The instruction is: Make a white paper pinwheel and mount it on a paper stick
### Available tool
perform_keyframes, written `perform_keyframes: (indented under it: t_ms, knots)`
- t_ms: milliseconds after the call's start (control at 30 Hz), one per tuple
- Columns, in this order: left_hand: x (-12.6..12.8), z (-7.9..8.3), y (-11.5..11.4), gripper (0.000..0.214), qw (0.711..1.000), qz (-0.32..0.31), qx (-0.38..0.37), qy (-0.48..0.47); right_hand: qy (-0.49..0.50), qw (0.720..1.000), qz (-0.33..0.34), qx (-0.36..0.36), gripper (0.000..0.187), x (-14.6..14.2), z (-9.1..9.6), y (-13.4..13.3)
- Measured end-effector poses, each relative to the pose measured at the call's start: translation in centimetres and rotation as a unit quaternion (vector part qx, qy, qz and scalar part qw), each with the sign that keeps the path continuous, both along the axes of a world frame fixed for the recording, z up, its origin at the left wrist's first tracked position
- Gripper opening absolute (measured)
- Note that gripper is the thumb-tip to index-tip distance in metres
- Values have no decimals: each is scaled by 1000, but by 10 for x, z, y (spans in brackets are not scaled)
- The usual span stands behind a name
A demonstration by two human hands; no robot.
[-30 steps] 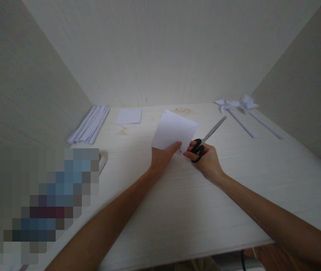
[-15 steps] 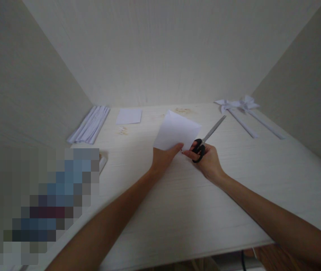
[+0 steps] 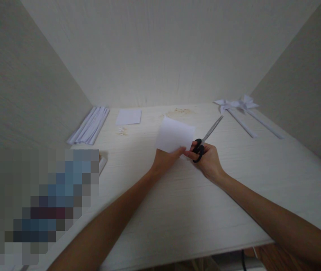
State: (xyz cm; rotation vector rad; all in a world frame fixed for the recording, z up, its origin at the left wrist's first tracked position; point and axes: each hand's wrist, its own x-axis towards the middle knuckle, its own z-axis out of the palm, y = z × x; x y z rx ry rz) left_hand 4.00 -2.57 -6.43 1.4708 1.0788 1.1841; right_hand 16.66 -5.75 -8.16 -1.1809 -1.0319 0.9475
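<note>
Pinching a white paper sheet (image 3: pixel 175 138) with left hand (image 3: pixel 166 161) fingertips, right hand (image 3: pixel 208 161) fingers gripping scissors (image 3: pixel 205 139) handles, both forearms reaching forward over table (image 3: pixel 194 210)

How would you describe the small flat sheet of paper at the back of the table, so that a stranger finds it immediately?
Start from the pale table and look to its far left corner, where a bundle of folded paper strips lies along the wall. Just right of it rests the small flat sheet. Unlike the white sheet pinched by the left hand, it lies untouched, and it is rectangular, not long and narrow.
</note>
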Motion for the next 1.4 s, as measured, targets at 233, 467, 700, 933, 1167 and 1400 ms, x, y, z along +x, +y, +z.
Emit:
perform_keyframes:
  t_ms: [233, 467, 700, 933, 1167, 1400]
  knots:
    - [-1, 0, 0, 11, 1000, -19, 2, 7, -1, 1000, 6, 6, 28, 2, -4, 1]
    - [0, 1, -1, 12, 1000, -20, -22, -2, -6, 1000, 4, -7, 33, 2, -4, 1]
    - [0, 2, -2, 14, 999, -11, -27, -19, -22, 1000, 7, -7, 33, 2, -4, 1]
    - [0, 0, 0, 15, 999, -11, -28, -14, -3, 1000, 17, -4, 31, 2, 0, 0]
    - [0, 0, -1, 14, 998, -25, -57, -25, -23, 999, -17, -24, 31, -1, 5, -1]
    - [-6, -4, 13, 19, 990, 38, -73, -115, -33, 995, 67, -64, 27, 4, 7, 3]
